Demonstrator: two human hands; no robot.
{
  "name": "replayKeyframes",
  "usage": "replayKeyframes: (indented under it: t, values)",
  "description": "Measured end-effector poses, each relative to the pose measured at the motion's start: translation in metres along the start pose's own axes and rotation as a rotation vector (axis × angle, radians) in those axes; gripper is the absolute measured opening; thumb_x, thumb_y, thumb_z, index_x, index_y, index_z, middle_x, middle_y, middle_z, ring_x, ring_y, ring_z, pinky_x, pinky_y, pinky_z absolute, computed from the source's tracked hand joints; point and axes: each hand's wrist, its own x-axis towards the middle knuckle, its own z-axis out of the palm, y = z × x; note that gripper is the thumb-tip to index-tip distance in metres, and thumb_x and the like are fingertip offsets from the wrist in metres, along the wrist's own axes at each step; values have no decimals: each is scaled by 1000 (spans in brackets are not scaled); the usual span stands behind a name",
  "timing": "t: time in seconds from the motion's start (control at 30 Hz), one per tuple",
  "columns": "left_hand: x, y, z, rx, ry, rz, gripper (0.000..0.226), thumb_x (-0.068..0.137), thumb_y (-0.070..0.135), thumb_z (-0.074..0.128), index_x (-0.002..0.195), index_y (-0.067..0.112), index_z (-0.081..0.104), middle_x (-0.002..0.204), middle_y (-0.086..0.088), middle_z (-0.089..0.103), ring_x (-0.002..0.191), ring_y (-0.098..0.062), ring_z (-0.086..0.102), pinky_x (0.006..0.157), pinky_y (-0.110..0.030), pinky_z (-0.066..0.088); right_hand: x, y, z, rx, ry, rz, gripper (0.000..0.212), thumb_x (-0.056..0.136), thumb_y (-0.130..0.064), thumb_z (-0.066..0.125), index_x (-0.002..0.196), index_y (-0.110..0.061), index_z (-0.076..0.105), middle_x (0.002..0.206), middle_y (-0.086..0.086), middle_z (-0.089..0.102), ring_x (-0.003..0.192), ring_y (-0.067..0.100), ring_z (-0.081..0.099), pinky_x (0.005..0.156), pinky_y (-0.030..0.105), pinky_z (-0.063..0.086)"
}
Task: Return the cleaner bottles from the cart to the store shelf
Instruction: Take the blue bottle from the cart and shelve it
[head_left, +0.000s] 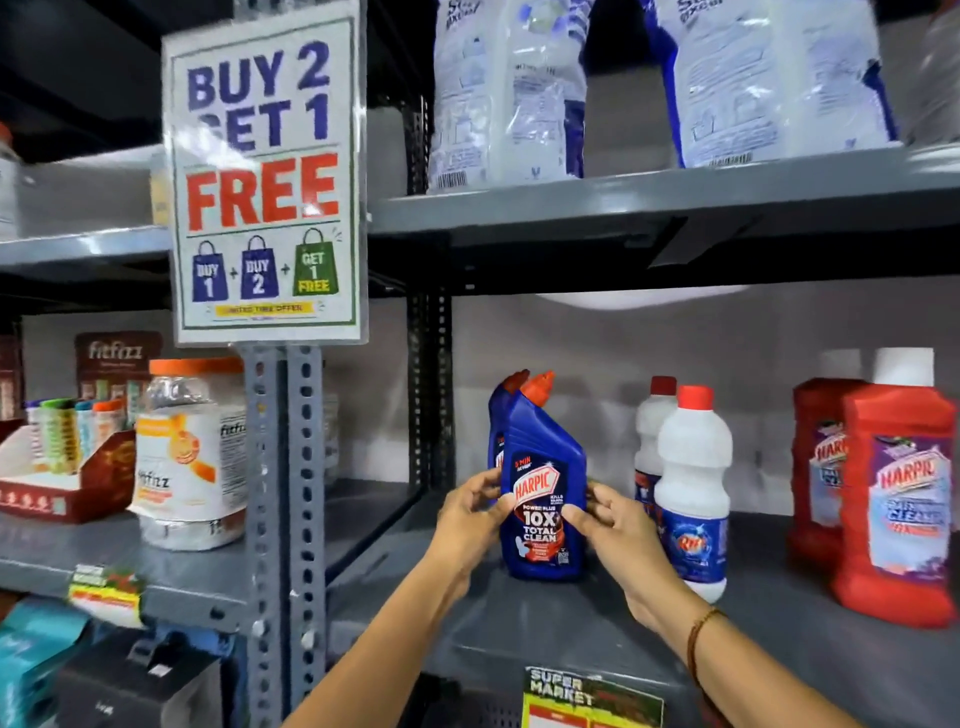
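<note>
bottle in hand: you are holding the front blue harpic bottle (543, 499) upright on the middle shelf (571, 623), toward its left end, its base looking down on the deck, its long axis standing vertical with the red nozzle cap on top.
bottle behind: a second blue harpic bottle (497, 415) is standing just behind and to the left of it, nearly touching.
left hand: your left hand (467, 514) is coming in from the lower left, its fingers (480, 480) curling round the bottle's left side, thumb on the label edge.
right hand: your right hand (613, 525) is reaching from the lower right, its fingers (579, 517) pressing the bottle's right side at label height.
nearer hand: neither; the bottle is sitting between both palms, straight ahead of you.
neighbours: a white bottle (693, 493) is standing just right of your right hand; red harpic bottles (893, 499) are standing near the shelf's right end.
cart: not in view.
next move, as a judgement: you are likely squaring the label forward, then letting go.
</note>
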Motion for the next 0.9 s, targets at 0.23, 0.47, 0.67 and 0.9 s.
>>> replayKeyframes:
  t: [0.23, 0.47, 0.67, 0.9]
  values:
    - [14, -9, -18, -17, 31, -23, 33, 88, 8, 60, 120, 14, 58, 116, -13, 67, 95, -19, 67, 60, -18, 55, 13, 5, 17, -35, -13, -12, 36, 85, -7, 63, 119, -20, 60, 110, 0, 70, 97, 9, 66, 77, 26, 57]
    - [10, -5, -24, 1, 32, -49, 34, 90, 9, 56, 124, 16, 57, 113, -5, 69, 94, -15, 68, 58, -16, 53, 9, -1, 24, -91, 3, -34, 38, 84, -9, 65, 120, -19, 60, 100, -6, 69, 90, 3, 65, 78, 27, 57]
    - [-5, -8, -11, 63, 82, -57, 104, 61, 33, 84, 145, 33, 23, 144, 0, 44, 128, -22, 48, 98, -45, 49, -14, -23, 4, -378, 195, -311, 62, 78, -28, 72, 134, -27, 46, 114, -13, 58, 103, 6, 58, 83, 19, 49]
    - [-24, -12, 32, 465, 269, -29, 141, 43, 41, 91, 148, 24, -2, 155, -9, 19, 139, -32, 29, 110, -52, 35, -43, -19, -64, -655, 694, -407, 90, 55, -41, 85, 127, -14, 36, 123, 11, 46, 115, 29, 43, 97, 47, 42]
